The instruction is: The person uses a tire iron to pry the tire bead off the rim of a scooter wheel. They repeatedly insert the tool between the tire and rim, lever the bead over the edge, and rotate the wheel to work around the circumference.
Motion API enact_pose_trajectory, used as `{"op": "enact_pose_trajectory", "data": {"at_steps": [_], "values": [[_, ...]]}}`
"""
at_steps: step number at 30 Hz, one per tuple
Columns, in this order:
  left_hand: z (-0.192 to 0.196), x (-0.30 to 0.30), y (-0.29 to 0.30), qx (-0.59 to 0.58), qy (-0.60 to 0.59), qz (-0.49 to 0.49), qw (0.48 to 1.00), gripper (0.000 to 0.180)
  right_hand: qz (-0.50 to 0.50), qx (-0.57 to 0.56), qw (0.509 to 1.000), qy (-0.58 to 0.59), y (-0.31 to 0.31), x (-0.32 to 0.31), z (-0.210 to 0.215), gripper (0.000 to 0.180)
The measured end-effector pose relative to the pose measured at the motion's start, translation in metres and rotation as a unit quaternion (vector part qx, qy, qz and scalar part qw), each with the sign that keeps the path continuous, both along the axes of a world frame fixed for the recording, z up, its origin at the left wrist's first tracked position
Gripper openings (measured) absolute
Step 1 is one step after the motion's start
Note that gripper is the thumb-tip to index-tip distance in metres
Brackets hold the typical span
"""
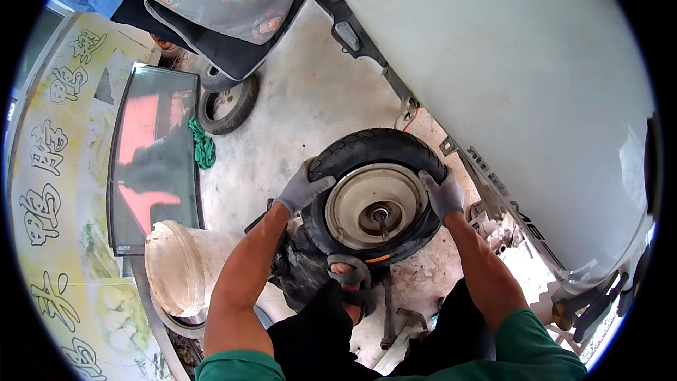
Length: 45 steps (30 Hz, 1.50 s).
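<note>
A black tyre (377, 142) sits around a cream-coloured wheel hub (347, 206), whose threaded axle (381, 224) sticks up from the centre. My left hand (305, 189), in a grey glove, grips the tyre's left side with the thumb toward the hub. On the opposite side my right hand (444, 194), gloved the same way, grips the tyre with its thumb on the sidewall. The fingers of both hands are partly hidden around the tyre. Against the tyre's near edge is my sandalled foot (345, 275). A dark, crumpled thing (293, 261) lies at the lower left, partly behind the wheel.
A white bucket (176, 268) stands left of my arm. Beyond it lean a glass pane (155, 162) and a lettered yellow banner (49, 148). Loose tyres (236, 109) and a green cloth (202, 144) lie farther off. A pale vehicle panel (508, 70) fills the right; metal parts (409, 319) lie near my feet.
</note>
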State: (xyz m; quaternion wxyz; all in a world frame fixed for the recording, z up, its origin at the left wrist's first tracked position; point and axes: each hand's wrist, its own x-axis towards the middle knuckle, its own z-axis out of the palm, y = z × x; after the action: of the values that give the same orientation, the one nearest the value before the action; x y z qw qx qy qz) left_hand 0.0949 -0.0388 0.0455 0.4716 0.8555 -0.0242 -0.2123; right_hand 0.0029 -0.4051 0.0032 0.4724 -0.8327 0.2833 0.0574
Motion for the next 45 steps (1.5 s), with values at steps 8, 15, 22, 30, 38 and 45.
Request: {"op": "enact_pose_trajectory", "data": {"at_steps": [8, 15, 22, 30, 38, 45], "values": [[-0.012, -0.006, -0.014, 0.157, -0.047, 0.067, 0.984, 0.08, -0.006, -0.04, 0.999, 0.004, 0.003, 0.002, -0.009, 0.08], [-0.008, -0.011, -0.012, 0.064, -0.069, 0.064, 0.994, 0.085, 0.008, -0.014, 1.0, -0.023, -0.004, 0.007, -0.004, 0.08], [-0.031, -0.045, 0.016, -0.152, 0.015, 0.092, 0.984, 0.102, 0.007, -0.048, 0.999, -0.01, 0.003, 0.0, -0.002, 0.078], [-0.076, -0.073, 0.035, -0.157, -0.019, 0.144, 0.977, 0.088, -0.002, -0.061, 0.997, -0.039, 0.004, -0.003, -0.022, 0.08], [-0.085, -0.071, 0.036, -0.197, -0.026, 0.176, 0.964, 0.082, 0.001, -0.074, 0.996, -0.04, 0.007, -0.002, -0.023, 0.086], [-0.055, -0.074, 0.017, -0.125, -0.025, 0.178, 0.976, 0.084, 0.025, -0.154, 0.98, -0.126, -0.001, -0.018, -0.048, 0.089]]}}
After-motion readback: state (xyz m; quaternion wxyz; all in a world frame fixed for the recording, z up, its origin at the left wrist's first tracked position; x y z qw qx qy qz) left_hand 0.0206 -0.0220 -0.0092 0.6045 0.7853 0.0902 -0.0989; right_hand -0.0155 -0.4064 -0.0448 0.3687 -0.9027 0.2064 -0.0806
